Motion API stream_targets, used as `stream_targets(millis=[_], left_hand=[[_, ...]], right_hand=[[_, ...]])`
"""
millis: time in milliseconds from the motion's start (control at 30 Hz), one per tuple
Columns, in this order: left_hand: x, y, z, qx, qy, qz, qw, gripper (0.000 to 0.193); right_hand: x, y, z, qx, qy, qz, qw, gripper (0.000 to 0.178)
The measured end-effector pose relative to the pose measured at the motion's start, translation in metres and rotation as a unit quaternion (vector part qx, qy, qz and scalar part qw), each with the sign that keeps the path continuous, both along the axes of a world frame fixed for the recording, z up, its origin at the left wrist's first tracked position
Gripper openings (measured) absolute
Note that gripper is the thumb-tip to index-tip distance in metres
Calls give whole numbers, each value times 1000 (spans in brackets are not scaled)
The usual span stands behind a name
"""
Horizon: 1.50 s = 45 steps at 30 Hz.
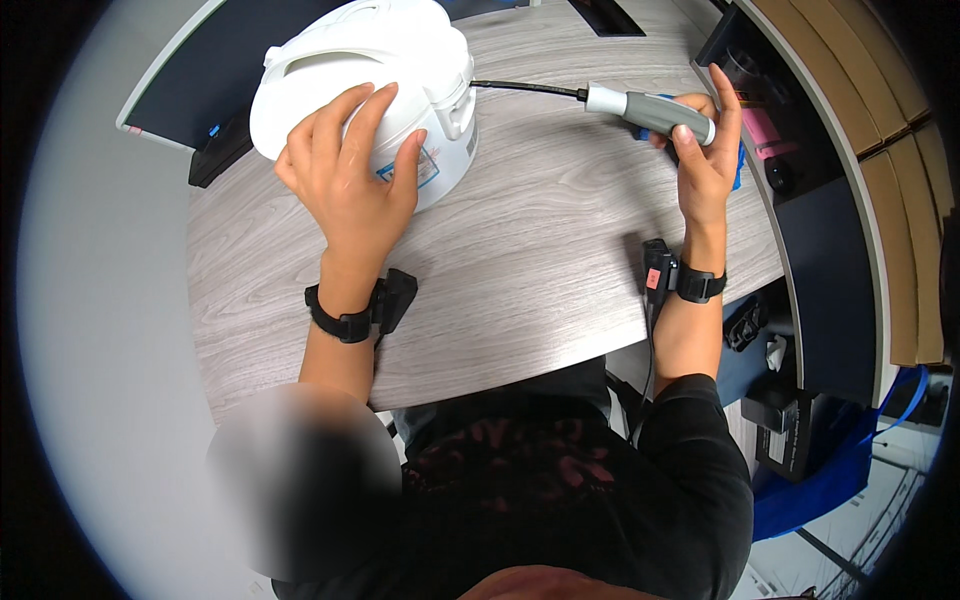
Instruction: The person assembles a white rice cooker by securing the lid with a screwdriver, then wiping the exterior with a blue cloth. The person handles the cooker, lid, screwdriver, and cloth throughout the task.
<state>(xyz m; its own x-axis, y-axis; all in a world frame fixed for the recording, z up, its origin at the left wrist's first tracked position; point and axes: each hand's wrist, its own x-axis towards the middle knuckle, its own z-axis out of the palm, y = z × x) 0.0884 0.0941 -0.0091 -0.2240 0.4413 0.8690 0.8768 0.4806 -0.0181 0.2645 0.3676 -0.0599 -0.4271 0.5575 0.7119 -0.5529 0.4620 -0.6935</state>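
A white rice cooker [425, 55] with a lid handle lies tilted at the far left of the desk. My left hand [350, 185] grips it, with the fingers bent over the lid and the thumb along the side. In my right hand [708, 165] is a screwdriver [643, 110] with a grey and white handle, held between thumb and fingers while the index finger points upward. Its black shaft runs left to the side of the cooker, by a latch or hinge part. Whether the tip sits in a screw is hidden.
The wood-grain desk [530, 230] has a dark slot [607, 17] at the back. A dark shelf unit [830, 240] edges the right side, with cardboard boxes [820, 70] beyond. Something blue [740, 170] lies behind my right hand. Black strapped devices [395, 300] sit on both wrists, with cables.
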Motion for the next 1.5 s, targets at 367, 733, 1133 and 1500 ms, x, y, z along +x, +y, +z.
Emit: stream_targets(millis=[367, 733, 1133, 1500], left_hand=[[-1, 1, -1, 2, -8, -9, 1000, 43], [-1, 0, -2, 1, -5, -5, 1000, 43], [1, -1, 0, -3, 3, 6, 1000, 48], [-3, -1, -3, 3, -5, -9, 1000, 42]], right_hand=[[-4, 1, -2, -28, 13, 0, 1000, 63], [13, 4, -3, -49, -116, -24, 992, 51], [14, 2, -1, -7, -73, 19, 997, 33], [17, -4, 5, -9, -90, -20, 996, 30]])
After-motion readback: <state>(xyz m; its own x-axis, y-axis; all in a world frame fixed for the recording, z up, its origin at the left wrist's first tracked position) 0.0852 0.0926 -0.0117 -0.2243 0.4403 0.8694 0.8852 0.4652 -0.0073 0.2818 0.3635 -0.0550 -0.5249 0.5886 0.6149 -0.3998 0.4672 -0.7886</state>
